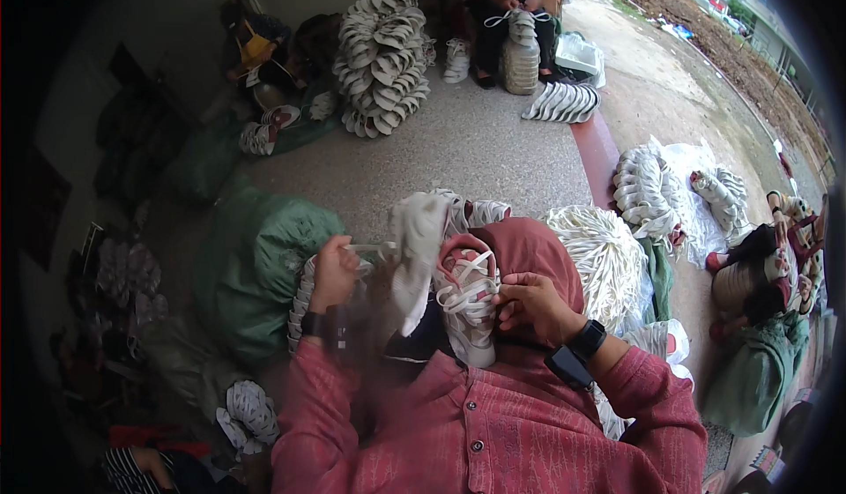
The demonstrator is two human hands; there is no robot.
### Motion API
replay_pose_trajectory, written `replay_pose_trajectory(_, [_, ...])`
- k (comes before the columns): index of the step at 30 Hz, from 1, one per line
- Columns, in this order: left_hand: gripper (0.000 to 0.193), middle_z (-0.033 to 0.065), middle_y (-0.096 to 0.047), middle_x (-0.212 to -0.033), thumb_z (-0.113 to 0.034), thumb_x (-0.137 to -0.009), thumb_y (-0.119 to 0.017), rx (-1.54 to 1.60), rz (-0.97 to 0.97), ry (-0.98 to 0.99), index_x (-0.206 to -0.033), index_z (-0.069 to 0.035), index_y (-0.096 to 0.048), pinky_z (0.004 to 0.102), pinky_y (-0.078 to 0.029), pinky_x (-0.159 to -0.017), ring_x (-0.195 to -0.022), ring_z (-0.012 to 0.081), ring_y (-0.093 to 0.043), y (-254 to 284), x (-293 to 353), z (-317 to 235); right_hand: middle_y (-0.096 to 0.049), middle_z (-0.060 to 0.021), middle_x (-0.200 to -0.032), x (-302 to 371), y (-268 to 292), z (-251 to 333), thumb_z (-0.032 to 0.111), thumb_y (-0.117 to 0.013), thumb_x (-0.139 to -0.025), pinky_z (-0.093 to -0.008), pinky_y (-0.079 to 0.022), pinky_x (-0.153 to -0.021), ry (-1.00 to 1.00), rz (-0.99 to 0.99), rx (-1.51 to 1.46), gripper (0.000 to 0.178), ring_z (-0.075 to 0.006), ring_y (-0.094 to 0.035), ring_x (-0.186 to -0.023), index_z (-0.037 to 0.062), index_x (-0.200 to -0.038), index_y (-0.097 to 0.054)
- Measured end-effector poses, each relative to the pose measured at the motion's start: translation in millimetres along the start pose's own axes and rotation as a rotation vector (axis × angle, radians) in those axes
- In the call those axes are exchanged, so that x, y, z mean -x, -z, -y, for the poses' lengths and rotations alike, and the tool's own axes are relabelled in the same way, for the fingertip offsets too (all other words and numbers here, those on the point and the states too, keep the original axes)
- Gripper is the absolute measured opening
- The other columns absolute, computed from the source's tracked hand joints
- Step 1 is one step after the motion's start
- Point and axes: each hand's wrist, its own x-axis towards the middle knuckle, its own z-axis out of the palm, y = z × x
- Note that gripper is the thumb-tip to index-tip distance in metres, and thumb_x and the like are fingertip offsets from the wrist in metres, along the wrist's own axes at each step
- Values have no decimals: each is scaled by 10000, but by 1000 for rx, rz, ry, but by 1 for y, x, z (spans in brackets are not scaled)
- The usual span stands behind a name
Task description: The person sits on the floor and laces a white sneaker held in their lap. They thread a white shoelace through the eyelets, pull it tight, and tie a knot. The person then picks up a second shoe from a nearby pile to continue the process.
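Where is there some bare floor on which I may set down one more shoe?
The widest free patch is the speckled floor, between the tall white stack, the green sack and the white bundle. It is crowded near the left hand, beside the sack, and near the right hand, at the laced shoe.

- Daylight floods in from the upper right, bleaching the concrete path (639, 62).
- Left side sits in deep gloom.
- Grey blur smears below the left hand (335, 269).
- Fisheye bends the right edge; corners go black.
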Motion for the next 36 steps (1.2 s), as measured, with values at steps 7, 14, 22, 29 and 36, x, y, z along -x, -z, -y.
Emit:
replay_pose_trajectory(7, [309, 45, -705, -1086, -132, -923, -593, -572, 358, -327, -1192, 12, -643, 286, -486, -904, -1028, 88, -614, -20, 24, -7, -654, -100, -859, -26, 14, 12, 82, -573, -929, -319, -546, -610, 605, -244, 661, 189, -195, -641, -703, 10, -1099, -533])
replay_pose_trajectory(14, [153, -13, -666, -687, -57, -792, -627, -608, 726, -309, -656, -18, -684, 254, -475, -667, -708, 62, -587, -90, 48, -18, -594, -147, -1119, -15, -21, 84, 194, -598, -975, -345, -518, -733, 955, -214, 739, 274, -235, -641, -843, -1, -1166, -570])
replay_pose_trajectory(22, [154, 48, -635, -662, -148, -711, -647, -1028, 1005, -425, -617, -26, -637, 325, -471, -796, -867, 177, -615, -116, 18, -57, -548, -188, -1309, -23, -74, 111, 435, -560, -982, -429, -430, -991, 1191, 10, 961, 523, -363, -535, -1199, 46, -1330, -547])
replay_pose_trajectory(29, [144, 119, -640, -781, -202, -675, -664, -1266, 1144, -620, -688, -60, -672, 411, -436, -834, -833, 294, -598, -164, 53, -20, -576, -200, -1282, -77, -48, 89, 406, -589, -961, -458, -409, -1019, 1088, 83, 1265, 513, -387, -530, -1213, 50, -1329, -556])
replay_pose_trajectory(36, [171, 150, -674, -953, -150, -821, -664, -932, 428, -822, -775, 13, -644, 392, -492, -852, -926, 288, -642, -130, 57, -23, -626, -180, -1131, -93, -38, 51, 226, -606, -938, -435, -479, -907, 936, 67, 1058, 357, -373, -599, -1081, 58, -1252, -589])
